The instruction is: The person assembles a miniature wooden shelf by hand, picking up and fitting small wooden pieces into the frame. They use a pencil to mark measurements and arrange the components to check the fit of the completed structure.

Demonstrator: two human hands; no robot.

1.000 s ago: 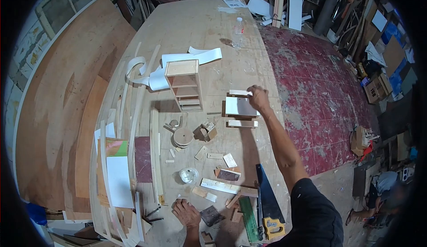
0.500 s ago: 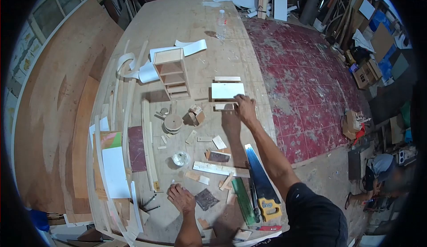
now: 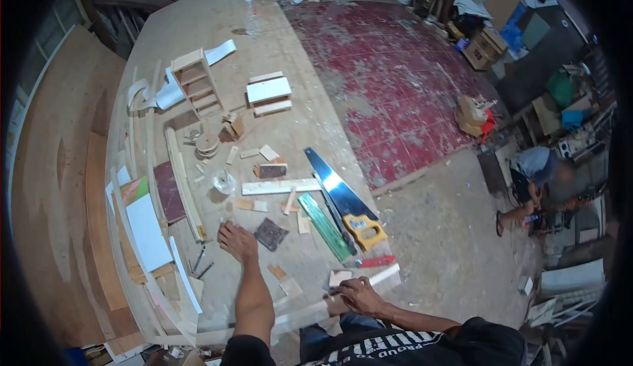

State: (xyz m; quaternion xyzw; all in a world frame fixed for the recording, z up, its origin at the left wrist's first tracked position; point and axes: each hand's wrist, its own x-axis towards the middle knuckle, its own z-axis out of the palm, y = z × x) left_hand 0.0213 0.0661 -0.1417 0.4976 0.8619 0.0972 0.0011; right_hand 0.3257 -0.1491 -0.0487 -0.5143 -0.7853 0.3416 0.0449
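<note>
My left hand (image 3: 237, 241) rests on the wooden table (image 3: 231, 293), fingers apart and holding nothing, just left of a dark square sheet (image 3: 271, 234). Near the table's front edge, my right hand (image 3: 359, 295) has its fingertips beside a small pale wood block (image 3: 340, 278); whether they grip anything is not clear. A handsaw with a yellow handle (image 3: 364, 232), a green strip (image 3: 325, 227) and a red tool (image 3: 375, 261) lie beyond the right hand. Farther off, a white-topped small wooden piece (image 3: 269, 90) stands near a little wooden shelf (image 3: 196, 84).
Wood offcuts, round discs (image 3: 206, 144) and a clear plastic cup (image 3: 224, 182) are on the table. A bottle (image 3: 250, 10) stands at its far end. Long strips and a white sheet (image 3: 148, 234) lie at left. Another person (image 3: 531, 175) is bent down at right.
My right hand has moved back from the white-topped piece to the table's front edge. The view has turned to the right, showing more of the floor and the other person. My left hand stays on the table.
</note>
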